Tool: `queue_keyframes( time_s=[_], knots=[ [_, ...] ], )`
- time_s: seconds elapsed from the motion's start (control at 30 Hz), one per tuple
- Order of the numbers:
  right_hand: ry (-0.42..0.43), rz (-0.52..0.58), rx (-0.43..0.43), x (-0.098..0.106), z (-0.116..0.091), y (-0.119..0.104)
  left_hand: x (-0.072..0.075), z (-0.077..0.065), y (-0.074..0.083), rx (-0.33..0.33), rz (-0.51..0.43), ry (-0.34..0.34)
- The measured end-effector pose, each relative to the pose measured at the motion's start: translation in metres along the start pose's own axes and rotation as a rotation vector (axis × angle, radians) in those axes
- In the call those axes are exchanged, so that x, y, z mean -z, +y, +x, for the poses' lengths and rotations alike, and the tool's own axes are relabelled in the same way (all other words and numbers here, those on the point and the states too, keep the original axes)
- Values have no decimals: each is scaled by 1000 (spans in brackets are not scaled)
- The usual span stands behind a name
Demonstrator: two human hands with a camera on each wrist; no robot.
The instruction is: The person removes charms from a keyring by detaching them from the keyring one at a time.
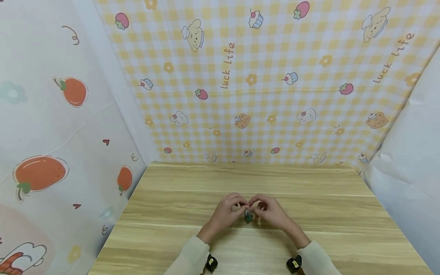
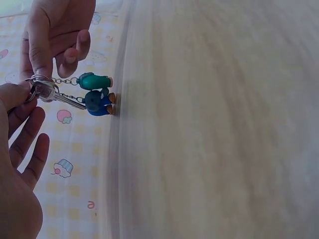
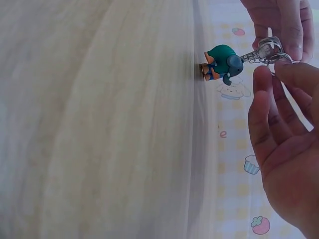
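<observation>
Keyring [image 3: 280,55] with a key [image 2: 46,91] and two small figures [image 2: 93,102] is pinched by left grip [image 1: 228,210] and right grip [image 1: 273,212], seemingly just above the tabletop [image 1: 254,252].

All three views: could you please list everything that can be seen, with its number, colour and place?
metal rings: more than one, silver, at the fingertips
key: at least one, silver, beside the chains
chains: two, silver, between rings and figurines
green figurine: one, mainly green, at a chain's end
blue figurine: one, blue and grey, beside the green figurine
table: one, light wood, under the hands
checked cloth: one, yellow and white with prints, behind the table
left sheet: one, white with orange fruit prints
right sheet: one, white
wrist devices: two, black, by the sleeves
sleeves: two, cream, on the forearms
left hand: one, bare, pinching the rings
right hand: one, bare, likewise
</observation>
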State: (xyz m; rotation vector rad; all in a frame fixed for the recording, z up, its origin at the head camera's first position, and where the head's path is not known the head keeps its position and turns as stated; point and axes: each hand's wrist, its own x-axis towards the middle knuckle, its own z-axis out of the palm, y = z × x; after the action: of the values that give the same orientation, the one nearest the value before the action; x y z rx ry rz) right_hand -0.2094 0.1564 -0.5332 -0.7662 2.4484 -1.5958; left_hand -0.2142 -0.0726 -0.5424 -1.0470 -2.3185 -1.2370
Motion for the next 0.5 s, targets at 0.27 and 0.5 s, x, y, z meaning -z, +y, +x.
queue_keyframes(
  time_s=[0.27, 0.5],
  knots=[
    [54, -94, 37, -2, 1, 3, 0, 1, 3, 17, -16, 5],
    [90, -80, -2, -3, 1, -1, 2, 1, 4, 8, -27, -10]
  ],
)
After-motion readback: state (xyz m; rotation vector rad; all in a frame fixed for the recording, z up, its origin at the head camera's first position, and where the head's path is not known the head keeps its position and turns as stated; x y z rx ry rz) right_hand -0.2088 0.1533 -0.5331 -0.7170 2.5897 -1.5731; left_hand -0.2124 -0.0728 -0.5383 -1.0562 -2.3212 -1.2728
